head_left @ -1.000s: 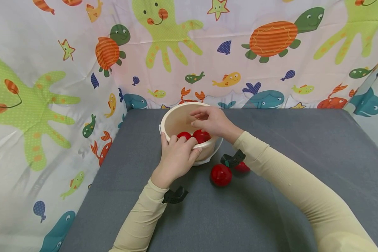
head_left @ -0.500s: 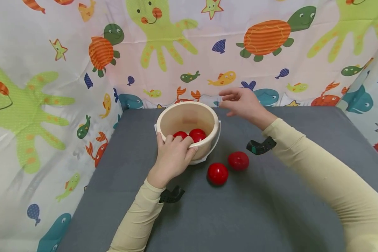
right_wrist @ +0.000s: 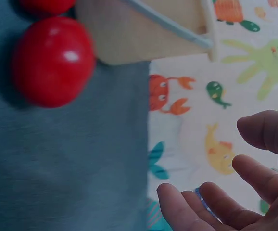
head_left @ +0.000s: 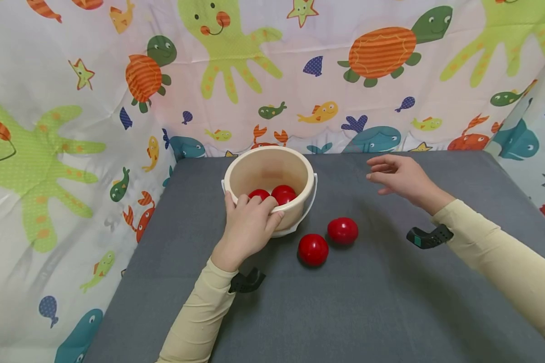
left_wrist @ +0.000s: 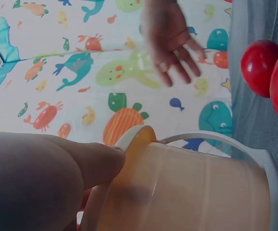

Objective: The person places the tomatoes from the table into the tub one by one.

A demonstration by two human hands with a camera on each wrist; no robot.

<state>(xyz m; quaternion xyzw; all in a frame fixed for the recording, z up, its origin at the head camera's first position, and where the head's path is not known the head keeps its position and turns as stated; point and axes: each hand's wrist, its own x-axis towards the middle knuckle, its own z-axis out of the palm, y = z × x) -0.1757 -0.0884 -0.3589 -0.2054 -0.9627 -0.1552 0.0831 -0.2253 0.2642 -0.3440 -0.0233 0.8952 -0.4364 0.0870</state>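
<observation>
A cream bucket (head_left: 272, 166) with a white handle (head_left: 310, 201) stands on the grey table. My left hand (head_left: 249, 227) grips its near rim, fingers curled over the edge. Inside lie red, shiny, roundish objects, of which two (head_left: 283, 193) show past my fingers. Two more like them, a nearer one (head_left: 313, 250) and a farther one (head_left: 342, 231), rest on the table just right of the bucket. My right hand (head_left: 404, 179) hovers over the table to the right, fingers loosely bent and holding nothing; the right wrist view shows its fingers (right_wrist: 259, 178) spread apart.
A grey cloth (head_left: 345, 302) covers the table. White fabric printed with sea animals (head_left: 318, 91) hangs behind the table and along both sides. A black wrist strap (head_left: 247, 280) sits on the left forearm and another (head_left: 429, 237) on the right.
My right hand has drawn out of the bucket and moved right, away from it, uncovering the farther red object on the table. My left hand keeps its grip on the rim.
</observation>
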